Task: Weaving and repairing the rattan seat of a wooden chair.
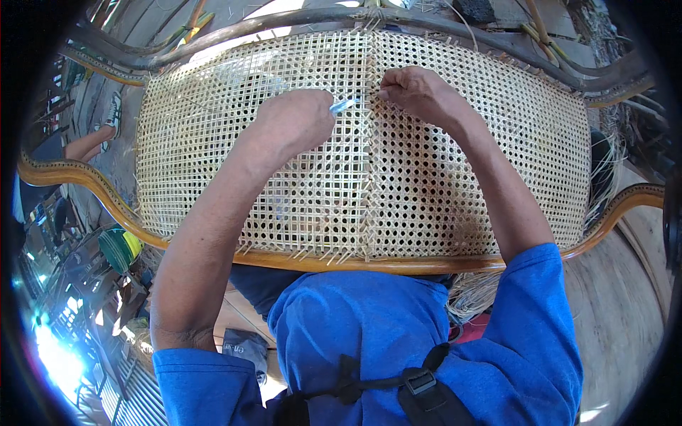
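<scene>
A woven cane panel [469, 184] is stretched across a curved wooden frame [398, 265] in front of me. Down its middle runs a braided seam [369, 170]; the weave to the left looks more open than the close, round-holed weave to the right. Left of the seam, my left hand [298, 119] is closed round a slim light-blue tool [344, 106] whose end points toward the seam; its exact kind cannot be made out. My right hand [418, 94] is just right of the seam, low over the weave, fingers pinched together. Whatever they hold is too small to name.
Loose cane ends stick out along the near rail and the dark far rail [284, 20]. A bundle of cane strands [472, 295] lies below the near rail. At the left are another person's foot [112, 117] and a green-and-yellow round object [121, 248]. Wooden boards [611, 263] extend at right.
</scene>
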The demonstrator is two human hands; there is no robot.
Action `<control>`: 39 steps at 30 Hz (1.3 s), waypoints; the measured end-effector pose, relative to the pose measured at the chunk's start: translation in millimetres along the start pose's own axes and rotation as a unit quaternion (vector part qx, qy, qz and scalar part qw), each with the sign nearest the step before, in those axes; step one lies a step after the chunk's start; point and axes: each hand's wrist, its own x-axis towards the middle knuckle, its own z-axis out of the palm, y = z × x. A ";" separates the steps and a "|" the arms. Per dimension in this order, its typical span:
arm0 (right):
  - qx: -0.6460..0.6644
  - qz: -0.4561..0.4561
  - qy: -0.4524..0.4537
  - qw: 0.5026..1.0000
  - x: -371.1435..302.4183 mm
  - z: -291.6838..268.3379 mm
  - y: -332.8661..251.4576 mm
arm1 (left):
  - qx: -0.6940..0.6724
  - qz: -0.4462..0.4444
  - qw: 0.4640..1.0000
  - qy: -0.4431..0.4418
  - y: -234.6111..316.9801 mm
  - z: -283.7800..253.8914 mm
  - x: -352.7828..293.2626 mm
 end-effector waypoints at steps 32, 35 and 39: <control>0.019 -0.007 0.048 0.999 0.3 13.6 11.5 | 0.095 -0.011 0.995 -0.008 26.0 -25.6 -8.8; 0.024 -0.004 0.027 0.999 3.5 15.1 11.8 | 0.108 -0.007 0.994 -0.009 30.1 -28.4 -8.7; -0.001 -0.010 0.040 0.999 10.2 25.9 17.7 | 0.157 0.037 0.987 -0.002 39.6 -30.4 -5.9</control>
